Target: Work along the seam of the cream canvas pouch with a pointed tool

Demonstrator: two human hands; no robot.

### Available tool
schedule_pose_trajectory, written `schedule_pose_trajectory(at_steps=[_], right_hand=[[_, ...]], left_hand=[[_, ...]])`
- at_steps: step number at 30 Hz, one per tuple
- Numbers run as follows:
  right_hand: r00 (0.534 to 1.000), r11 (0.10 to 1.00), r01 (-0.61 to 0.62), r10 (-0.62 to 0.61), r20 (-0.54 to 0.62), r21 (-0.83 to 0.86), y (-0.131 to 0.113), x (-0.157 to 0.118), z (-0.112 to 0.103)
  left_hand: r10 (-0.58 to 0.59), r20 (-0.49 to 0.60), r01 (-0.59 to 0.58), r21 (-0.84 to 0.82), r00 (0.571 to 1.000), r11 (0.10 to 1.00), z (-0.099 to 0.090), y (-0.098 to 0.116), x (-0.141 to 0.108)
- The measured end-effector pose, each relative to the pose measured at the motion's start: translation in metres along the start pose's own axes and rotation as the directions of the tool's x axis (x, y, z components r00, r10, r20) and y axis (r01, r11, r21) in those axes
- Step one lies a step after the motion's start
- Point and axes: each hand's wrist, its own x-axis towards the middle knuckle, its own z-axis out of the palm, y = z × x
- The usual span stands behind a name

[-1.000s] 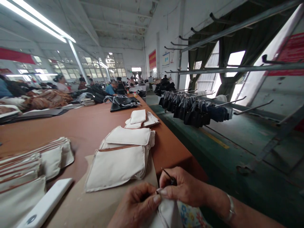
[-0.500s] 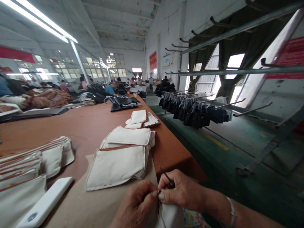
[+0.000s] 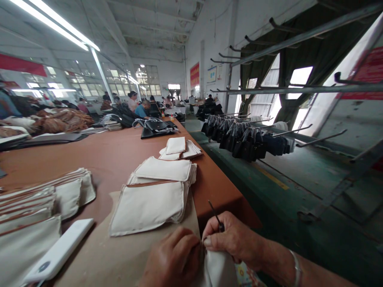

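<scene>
At the bottom of the view, a cream fabric pouch piece [image 3: 220, 268] is held upright over my lap. My right hand [image 3: 231, 238] pinches its top edge between thumb and finger. A slim dark pointed tool [image 3: 216, 213] is tucked in the same hand, its tip sticking up and away from the fabric. My left hand [image 3: 175, 255], a little blurred, is curled closed at the fabric's edge, close against the right fingers; its fingertips are partly hidden. Just beyond lies a stack of cream fabric pouches [image 3: 149, 207] with brown edging, on brown paper [image 3: 119, 261].
More cream pouches [image 3: 70, 197] and a white oblong device [image 3: 61, 249] are on the left of the brown table [image 3: 119, 155]. A smaller cream stack [image 3: 176, 146] and black bags [image 3: 157, 127] lie farther off. A metal rack [image 3: 275, 91] with hanging black bags [image 3: 242, 139] stands right. People work behind.
My left hand has rolled over, its back now turned more toward me and blurred. My right hand has shifted slightly right and up, and the dark tool's tip stands higher.
</scene>
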Motion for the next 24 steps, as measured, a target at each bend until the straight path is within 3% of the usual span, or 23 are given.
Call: schedule_pose_trajectory(at_steps=[5, 7, 11, 13, 14, 16, 18, 19, 20, 24], right_hand=[[1.000, 1.000, 0.002, -0.002, 0.007, -0.009, 0.004, 0.000, -0.002], [1.000, 1.000, 0.002, -0.001, 0.011, -0.011, 0.005, 0.000, -0.002], [1.000, 1.000, 0.014, -0.014, 0.023, -0.021, 0.005, 0.001, 0.000], [0.999, 0.998, 0.027, -0.025, 0.030, -0.052, 0.005, 0.001, 0.002], [0.999, 0.997, 0.035, -0.032, 0.038, -0.072, 0.005, 0.001, 0.003], [0.998, 0.996, 0.032, -0.028, 0.052, -0.077, 0.006, 0.000, 0.003], [0.999, 0.999, -0.018, 0.020, 0.049, -0.038, 0.009, -0.001, 0.001], [0.998, 0.999, -0.051, 0.052, 0.038, -0.015, 0.010, -0.001, 0.000], [0.996, 0.997, -0.081, 0.081, 0.027, 0.002, 0.012, -0.001, -0.001], [0.995, 0.996, -0.094, 0.094, 0.018, -0.013, 0.017, -0.001, -0.005]], left_hand=[[0.147, -0.049, -0.132, 0.231, 0.988, 0.964, 0.008, 0.002, -0.002], [0.153, -0.047, -0.135, 0.270, 0.987, 0.953, 0.013, 0.001, -0.003], [0.050, 0.014, -0.052, 0.170, 0.999, 0.984, 0.014, 0.002, 0.002], [-0.085, 0.038, 0.084, 0.046, 0.996, 0.995, 0.006, 0.003, 0.008], [-0.191, 0.069, 0.194, -0.031, 0.979, 0.981, 0.001, 0.002, 0.011], [-0.424, 0.188, 0.460, -0.229, 0.886, 0.858, -0.009, 0.000, 0.018], [-0.534, 0.340, 0.633, -0.411, 0.774, 0.656, -0.017, -0.004, 0.022], [-0.535, 0.387, 0.661, -0.462, 0.751, 0.591, -0.020, -0.005, 0.023], [-0.516, 0.391, 0.647, -0.487, 0.762, 0.586, -0.021, -0.005, 0.022], [-0.330, 0.239, 0.403, -0.404, 0.913, 0.821, -0.017, 0.000, 0.014]])
